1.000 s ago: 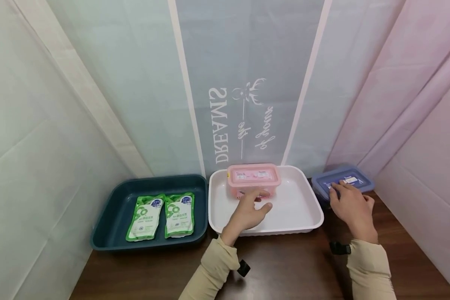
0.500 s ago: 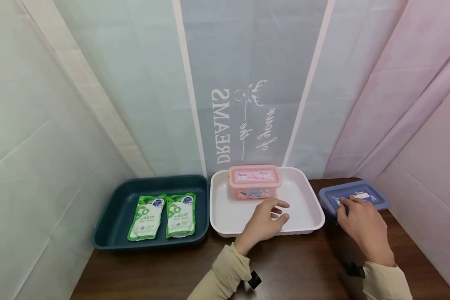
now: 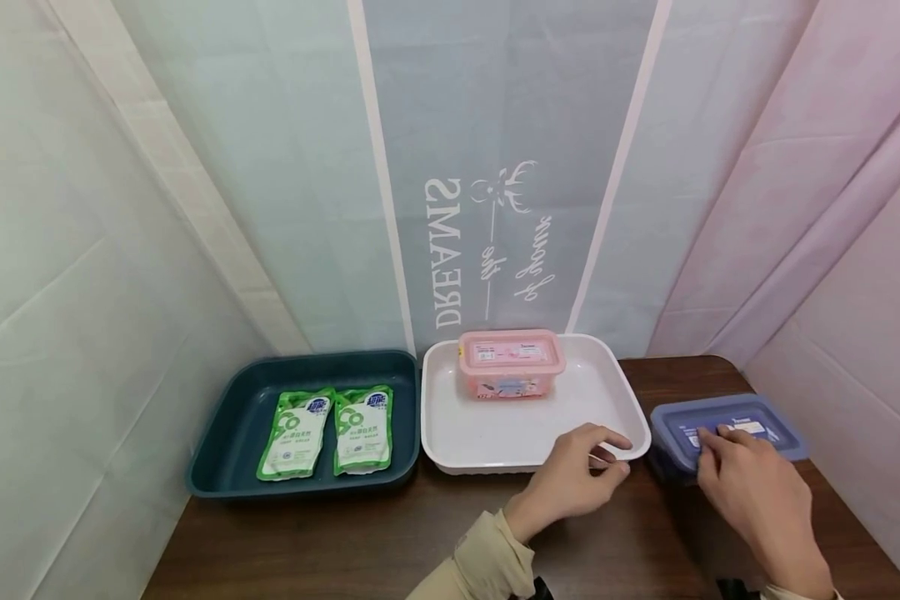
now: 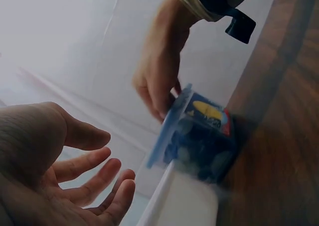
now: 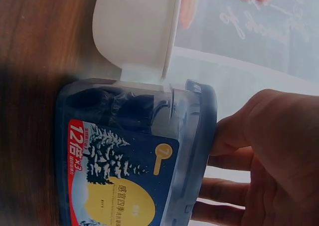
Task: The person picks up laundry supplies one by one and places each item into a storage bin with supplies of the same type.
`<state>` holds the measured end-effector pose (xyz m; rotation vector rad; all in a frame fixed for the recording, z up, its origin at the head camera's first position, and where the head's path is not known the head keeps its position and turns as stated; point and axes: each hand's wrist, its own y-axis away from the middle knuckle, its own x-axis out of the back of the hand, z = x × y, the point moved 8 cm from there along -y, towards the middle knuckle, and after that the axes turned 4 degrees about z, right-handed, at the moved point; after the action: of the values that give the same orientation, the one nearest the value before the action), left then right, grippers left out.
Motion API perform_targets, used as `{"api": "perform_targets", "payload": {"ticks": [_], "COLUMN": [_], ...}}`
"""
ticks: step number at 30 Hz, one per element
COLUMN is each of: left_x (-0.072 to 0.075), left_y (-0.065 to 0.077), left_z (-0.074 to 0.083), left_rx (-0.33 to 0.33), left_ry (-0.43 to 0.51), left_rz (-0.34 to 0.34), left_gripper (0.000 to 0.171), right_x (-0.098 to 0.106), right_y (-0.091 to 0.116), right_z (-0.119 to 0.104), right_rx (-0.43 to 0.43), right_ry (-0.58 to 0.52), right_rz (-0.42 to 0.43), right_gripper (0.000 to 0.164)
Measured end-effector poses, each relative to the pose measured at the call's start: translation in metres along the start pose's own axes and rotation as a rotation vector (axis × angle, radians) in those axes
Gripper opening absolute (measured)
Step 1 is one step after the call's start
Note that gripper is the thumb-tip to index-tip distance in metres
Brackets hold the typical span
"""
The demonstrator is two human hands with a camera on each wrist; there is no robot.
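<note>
A clear tub with dark blue contents and a blue lid (image 3: 677, 417) stands on the table, right of the white tray (image 3: 487, 433). My right hand (image 3: 761, 496) is over it, fingertips touching the lid's top. In the right wrist view, thumb and fingers (image 5: 224, 196) lie against the lid, and a snowy-tree label (image 5: 124, 181) covers the tub's side. My left hand (image 3: 570, 479) hovers by the tray's front right corner, fingers loosely bent and nothing between them. In the left wrist view its fingers (image 4: 94, 183) point toward the tub.
A pink-lidded tub (image 3: 512, 362) stands at the back of the white tray. Left of that tray, a dark teal tray (image 3: 228, 433) holds two green and white pouches (image 3: 292, 437). Fabric walls (image 3: 330, 208) enclose the table (image 3: 307, 550) at the back and sides.
The blue-lidded tub has slid toward me and to the right, with my right hand on its lid. My left hand has moved from near the pink-lidded tub to the tray's front right corner.
</note>
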<state>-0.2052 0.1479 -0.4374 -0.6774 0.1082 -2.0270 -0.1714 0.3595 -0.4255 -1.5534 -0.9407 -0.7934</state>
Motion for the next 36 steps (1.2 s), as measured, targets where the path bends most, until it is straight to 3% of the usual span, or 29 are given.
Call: {"api": "perform_targets", "payload": {"ticks": [3, 6, 10, 12, 15, 18, 21, 26, 33, 36], "left_x": [-0.017, -0.037, -0.060, -0.067, -0.072, -0.074, -0.074, -0.071, -0.059, -0.052], "left_y": [0.002, 0.006, 0.015, 0.019, 0.022, 0.023, 0.024, 0.024, 0.022, 0.022], "left_z": [0.009, 0.014, 0.012, 0.011, 0.012, 0.017, 0.020, 0.024, 0.032, 0.031], "left_rx": [-0.094, -0.180, -0.249, -0.275, -0.354, -0.443, -0.482, -0.454, -0.426, -0.384], "left_ry": [-0.112, -0.325, -0.586, -0.667, -0.784, -0.886, -0.924, -0.889, -0.815, -0.764], "left_rz": [-0.048, -0.148, -0.306, -0.347, -0.336, -0.267, -0.217, -0.209, -0.115, -0.075], "left_gripper": [0.028, 0.039, 0.058, 0.064, 0.068, 0.067, 0.063, 0.052, 0.029, 0.021], "right_x": [0.003, 0.004, 0.005, 0.007, 0.011, 0.014, 0.018, 0.022, 0.012, 0.009], "right_y": [0.007, 0.012, 0.020, 0.024, 0.030, 0.036, 0.041, 0.042, 0.033, 0.032], "right_z": [-0.002, -0.004, -0.008, -0.011, -0.014, -0.013, -0.004, 0.024, 0.077, 0.093], "right_rx": [-0.013, -0.035, -0.055, -0.050, -0.051, -0.046, -0.046, -0.086, -0.281, -0.323], "right_ry": [0.017, 0.026, 0.026, 0.026, 0.023, 0.007, -0.033, -0.080, -0.172, -0.246], "right_rz": [-0.032, -0.081, -0.128, -0.125, -0.104, -0.058, 0.002, 0.123, 0.008, -0.007], "right_gripper": [0.031, 0.033, 0.035, 0.035, 0.033, 0.030, 0.026, 0.028, 0.045, 0.044]}}
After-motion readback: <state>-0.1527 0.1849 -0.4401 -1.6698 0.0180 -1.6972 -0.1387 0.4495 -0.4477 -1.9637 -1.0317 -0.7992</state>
